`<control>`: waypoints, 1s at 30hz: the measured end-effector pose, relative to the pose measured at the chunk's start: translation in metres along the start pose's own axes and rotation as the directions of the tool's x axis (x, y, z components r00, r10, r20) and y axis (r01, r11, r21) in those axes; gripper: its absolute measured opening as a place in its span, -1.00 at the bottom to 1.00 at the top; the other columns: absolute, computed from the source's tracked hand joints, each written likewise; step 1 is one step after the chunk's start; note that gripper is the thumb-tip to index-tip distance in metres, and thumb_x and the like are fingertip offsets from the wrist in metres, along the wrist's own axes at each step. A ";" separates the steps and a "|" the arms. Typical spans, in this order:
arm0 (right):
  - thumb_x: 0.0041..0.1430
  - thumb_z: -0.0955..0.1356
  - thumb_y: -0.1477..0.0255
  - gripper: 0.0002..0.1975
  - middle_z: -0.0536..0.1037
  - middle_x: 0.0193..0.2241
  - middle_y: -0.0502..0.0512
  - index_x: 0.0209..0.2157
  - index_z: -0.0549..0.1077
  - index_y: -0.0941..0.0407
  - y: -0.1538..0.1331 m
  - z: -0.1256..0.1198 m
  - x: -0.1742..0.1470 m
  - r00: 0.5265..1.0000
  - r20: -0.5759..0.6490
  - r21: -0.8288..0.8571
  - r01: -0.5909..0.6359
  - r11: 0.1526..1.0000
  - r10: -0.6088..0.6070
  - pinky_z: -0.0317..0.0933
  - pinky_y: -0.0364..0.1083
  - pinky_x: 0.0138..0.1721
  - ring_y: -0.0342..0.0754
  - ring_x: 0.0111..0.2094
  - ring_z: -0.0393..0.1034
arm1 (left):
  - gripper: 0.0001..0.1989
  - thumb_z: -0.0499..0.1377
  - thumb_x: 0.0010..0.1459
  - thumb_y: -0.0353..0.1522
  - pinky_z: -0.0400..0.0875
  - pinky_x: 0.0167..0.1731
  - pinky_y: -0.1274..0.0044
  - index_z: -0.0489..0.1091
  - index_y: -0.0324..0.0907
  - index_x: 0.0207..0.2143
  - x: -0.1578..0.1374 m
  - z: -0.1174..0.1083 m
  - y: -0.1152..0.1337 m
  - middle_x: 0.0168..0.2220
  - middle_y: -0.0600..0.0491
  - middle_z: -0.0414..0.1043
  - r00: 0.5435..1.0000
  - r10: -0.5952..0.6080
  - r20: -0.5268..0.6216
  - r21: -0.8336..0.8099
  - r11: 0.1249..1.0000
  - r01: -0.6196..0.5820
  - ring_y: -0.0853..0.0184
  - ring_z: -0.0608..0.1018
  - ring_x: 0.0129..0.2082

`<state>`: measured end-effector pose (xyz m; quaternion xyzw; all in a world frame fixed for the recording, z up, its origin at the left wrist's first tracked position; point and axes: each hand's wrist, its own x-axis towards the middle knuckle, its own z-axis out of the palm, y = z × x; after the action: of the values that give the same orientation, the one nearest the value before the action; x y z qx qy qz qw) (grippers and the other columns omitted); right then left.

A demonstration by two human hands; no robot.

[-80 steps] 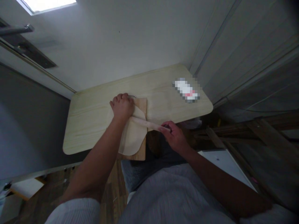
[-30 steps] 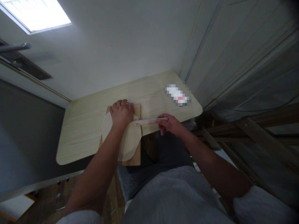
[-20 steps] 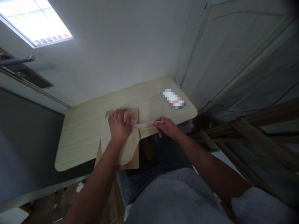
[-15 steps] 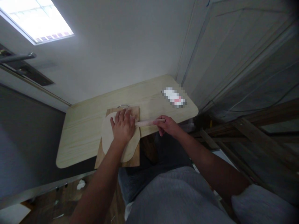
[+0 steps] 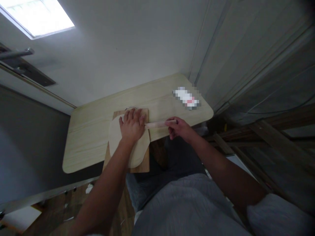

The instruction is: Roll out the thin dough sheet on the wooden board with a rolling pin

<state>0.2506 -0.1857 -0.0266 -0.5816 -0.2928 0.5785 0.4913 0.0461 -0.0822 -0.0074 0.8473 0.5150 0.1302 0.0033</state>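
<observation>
A pale, flat sheet of dough is spread over a wooden cutting board and reaches past the board's left side. My left hand lies palm down on the upper part of the sheet, fingers stretched and slightly apart. From beside its fingertips a thin pale rolling pin sticks out to the right, beyond the board; whether its other end runs under my left palm is hidden. At the pin's right end, my right hand is closed around it, thumb on top.
The board rests on a light wooden table and overhangs its front edge. A blurred-out white item lies toward the table's right end. Behind stands a white door with a metal handle. Wooden beams are at the right.
My view has shifted a little, so the table sits slightly higher and further right. Both hands keep nearly the same place on the board and the rolling pin.
</observation>
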 end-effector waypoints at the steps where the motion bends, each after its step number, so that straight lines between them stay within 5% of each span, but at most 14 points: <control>1: 0.19 0.43 0.30 -0.73 0.47 -0.62 -0.13 -0.16 0.34 0.07 -0.001 0.000 0.000 1.000 0.000 0.003 -0.010 1.000 0.010 0.30 -0.17 -0.70 -0.14 -0.73 0.38 | -0.47 -0.20 0.40 -0.08 0.00 0.27 -0.02 0.21 0.00 0.29 0.002 0.000 0.000 0.35 -0.07 0.18 1.000 -0.001 0.003 0.001 1.000 0.001 0.02 0.16 0.35; 30: 0.26 0.37 0.24 -0.75 0.58 -0.40 -0.04 -0.08 0.32 -0.01 -0.003 -0.003 0.003 0.997 -0.016 0.112 -0.077 0.991 0.079 0.40 -0.14 -0.56 -0.15 -0.62 0.46 | -0.44 -0.21 0.36 0.01 -0.09 0.27 -0.09 0.29 0.09 0.23 0.062 0.009 -0.008 0.32 -0.03 0.22 0.987 0.099 0.126 -0.109 0.990 -0.086 -0.01 0.20 0.31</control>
<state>0.2551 -0.1829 -0.0253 -0.5700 -0.2322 0.6068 0.5030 0.0683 -0.0235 -0.0034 0.8757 0.4663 0.1006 0.0750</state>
